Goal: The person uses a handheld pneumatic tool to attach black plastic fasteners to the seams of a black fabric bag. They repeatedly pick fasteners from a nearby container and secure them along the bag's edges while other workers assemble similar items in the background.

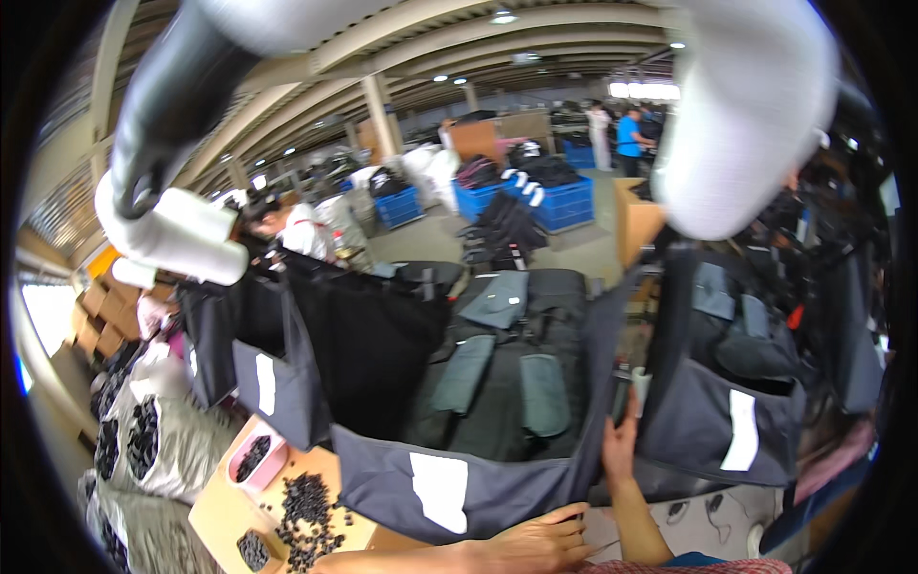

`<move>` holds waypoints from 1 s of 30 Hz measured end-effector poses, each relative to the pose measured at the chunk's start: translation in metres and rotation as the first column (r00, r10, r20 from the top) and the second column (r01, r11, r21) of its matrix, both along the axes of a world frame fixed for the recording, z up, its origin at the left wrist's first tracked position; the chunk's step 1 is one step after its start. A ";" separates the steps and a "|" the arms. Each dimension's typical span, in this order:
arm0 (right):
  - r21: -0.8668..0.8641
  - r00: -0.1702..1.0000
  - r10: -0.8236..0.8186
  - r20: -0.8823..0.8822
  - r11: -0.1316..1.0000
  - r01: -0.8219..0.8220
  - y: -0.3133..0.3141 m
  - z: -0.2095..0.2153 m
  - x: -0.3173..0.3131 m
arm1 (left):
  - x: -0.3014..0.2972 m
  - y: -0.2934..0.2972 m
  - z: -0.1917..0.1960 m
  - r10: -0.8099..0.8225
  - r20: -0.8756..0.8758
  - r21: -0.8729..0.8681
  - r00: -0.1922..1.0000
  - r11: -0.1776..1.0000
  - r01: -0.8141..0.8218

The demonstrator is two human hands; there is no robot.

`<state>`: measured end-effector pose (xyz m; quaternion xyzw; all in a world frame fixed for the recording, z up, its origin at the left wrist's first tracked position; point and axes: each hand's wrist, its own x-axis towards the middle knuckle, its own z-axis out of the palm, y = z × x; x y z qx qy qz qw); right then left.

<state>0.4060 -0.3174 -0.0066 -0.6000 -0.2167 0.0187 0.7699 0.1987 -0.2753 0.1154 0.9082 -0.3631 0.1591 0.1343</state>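
Left hand [540, 543] lies flat, fingers spread, pressing the lower hem of the dark fabric bin [459, 483]. Right hand [620, 442] is raised, fingers closed on the bin's right edge. Bin sits low centre, holding grey-black backpacks [507, 373]. Another bin [712, 421] crowds right; the wooden table [225, 512] with black small parts [306, 502] lies left.

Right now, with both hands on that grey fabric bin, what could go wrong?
1. The small black parts lie loose beside the grey fabric bin; if the bin swings, it might sweep them off the wooden table.
2. The right hand grips only the bin's thin corner, while the left hand rests along its lower edge, so it could slip.
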 end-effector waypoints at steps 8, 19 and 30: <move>-0.190 0.965 0.131 0.226 0.978 -0.088 0.019 -0.078 0.080 | -0.026 0.078 -0.038 -0.138 0.126 -0.070 0.982 0.987 0.148; -0.190 0.983 0.019 0.184 0.982 0.017 0.209 -0.014 -0.009 | -0.063 0.261 -0.032 0.258 -0.060 -0.230 0.964 0.936 -0.265; -0.211 0.812 0.582 0.028 0.798 -0.565 0.286 -0.034 -0.012 | -0.061 0.262 -0.017 0.897 -0.128 -0.110 0.424 0.412 -0.905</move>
